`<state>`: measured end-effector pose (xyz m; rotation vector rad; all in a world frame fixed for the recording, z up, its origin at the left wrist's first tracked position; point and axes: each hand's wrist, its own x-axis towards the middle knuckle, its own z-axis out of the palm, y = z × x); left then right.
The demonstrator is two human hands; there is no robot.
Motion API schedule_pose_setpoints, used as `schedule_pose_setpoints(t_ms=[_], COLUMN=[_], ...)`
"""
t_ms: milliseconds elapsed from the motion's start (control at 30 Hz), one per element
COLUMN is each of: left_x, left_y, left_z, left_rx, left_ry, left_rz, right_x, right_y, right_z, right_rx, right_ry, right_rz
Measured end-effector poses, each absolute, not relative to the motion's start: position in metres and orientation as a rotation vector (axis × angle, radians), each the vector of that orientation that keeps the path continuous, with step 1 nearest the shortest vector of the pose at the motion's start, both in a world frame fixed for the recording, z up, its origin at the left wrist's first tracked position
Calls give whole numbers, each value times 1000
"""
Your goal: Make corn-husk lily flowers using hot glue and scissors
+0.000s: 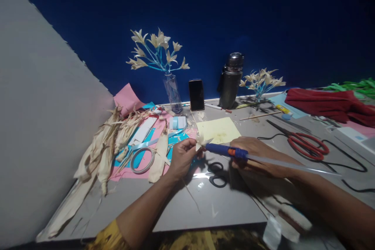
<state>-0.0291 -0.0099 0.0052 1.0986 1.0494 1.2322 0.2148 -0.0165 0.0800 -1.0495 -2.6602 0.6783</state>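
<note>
My left hand (184, 157) pinches a small cream husk flower (201, 140) near the middle of the table. My right hand (254, 154) grips a blue glue gun (224, 150) with a long clear glue stick (293, 166) sticking out of its back. The gun's tip points left and meets the flower, though I cannot tell whether it touches. Just below my hands lie black-handled scissors (216, 175), their blades pointing left. A yellow paper sheet (219, 129) lies just beyond the gun.
Dried corn husks (108, 144), pink and blue paper, and a tape roll (142, 160) crowd the left. Behind stand a glass vase (172, 93) of husk flowers, a phone (196, 95) and a flask (231, 82). Red-handled scissors (307, 145), a black cord (356, 160) and red cloth (328, 103) lie right.
</note>
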Motion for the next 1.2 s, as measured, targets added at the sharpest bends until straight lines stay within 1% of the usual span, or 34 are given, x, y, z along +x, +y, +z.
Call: schedule_pose_setpoints(t_ms=[200,367,567,900,1200], left_x=[-31,-33,-31,-32,-28], left_y=[-11,-8,-7,-7,-11], left_z=[5,-2,0,-1,11], left_rx=[1135,1112,1030,1039,955], left_ry=[1036,992,950,945,942], left_rz=[1215,1234,1245,1249,1239], right_x=[209,212,220,219,219], right_y=[-19,-17,-14,-12,-12], right_z=[91,86,75,68,67], right_rx=[-1187,-1100,-957,-931,-946], right_ry=[-2708,-2674,-2574,-2613,-2648], right_rz=[652,650,740,637,559])
